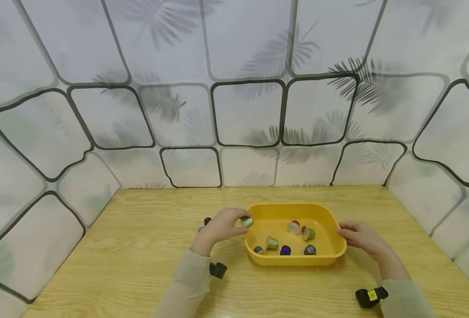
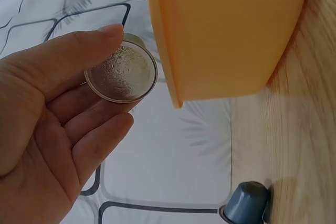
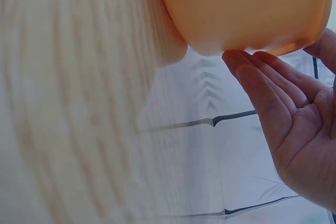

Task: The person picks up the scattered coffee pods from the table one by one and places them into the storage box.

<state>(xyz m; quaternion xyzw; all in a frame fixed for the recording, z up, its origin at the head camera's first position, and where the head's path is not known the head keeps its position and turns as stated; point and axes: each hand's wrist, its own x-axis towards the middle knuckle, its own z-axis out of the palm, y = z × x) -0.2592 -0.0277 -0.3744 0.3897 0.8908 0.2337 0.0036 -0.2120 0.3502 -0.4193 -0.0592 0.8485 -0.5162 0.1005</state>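
Between the thumb and fingers of my left hand point(image 1: 222, 226) is a light green coffee capsule point(image 1: 247, 221). It is held at the left rim of a yellow plastic tray point(image 1: 294, 260). The left wrist view shows the foil lid of this capsule point(image 2: 123, 74), with the tray wall point(image 2: 226, 35) beside it. My right hand point(image 1: 361, 238) grips the tray's right end. In the right wrist view its fingers point(image 3: 268, 85) touch the outer wall, and the thumb's tip is hidden behind the rim. Inside the tray lie several capsules, among them a green one point(image 1: 272, 242) and a purple-blue one point(image 1: 285, 250).
Behind my left hand a black capsule point(image 1: 207, 221) and a blue capsule point(image 1: 200, 229) rest on the wooden table point(image 1: 139, 247), partly covered by the hand. A patterned cloth point(image 1: 246, 115) rises behind the table and along both sides.
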